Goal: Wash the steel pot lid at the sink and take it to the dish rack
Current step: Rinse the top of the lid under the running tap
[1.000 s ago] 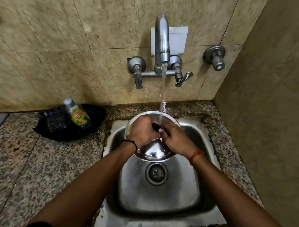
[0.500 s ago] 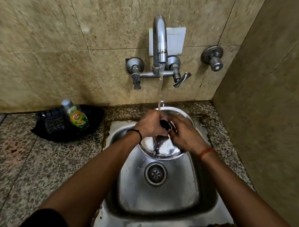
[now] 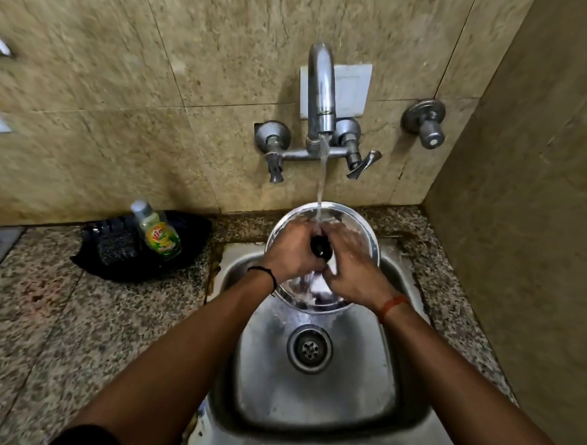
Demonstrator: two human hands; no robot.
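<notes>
The round steel pot lid is held tilted over the back of the steel sink, under the running tap. Its black knob faces me. My left hand is wrapped around the knob side and grips the lid. My right hand lies flat on the lid's wet face, fingers spread across it. The water stream lands where my two hands meet. The lid's lower rim shows below my hands. No dish rack is in view.
A dish soap bottle and a dark scrubber sit in a black tray on the granite counter left of the sink. A second tap valve is on the wall. A tiled side wall rises close on the right.
The lid has been lifted and shifted toward the back of the sink, closer under the tap. My right hand has slid up across its face; my left keeps its hold.
</notes>
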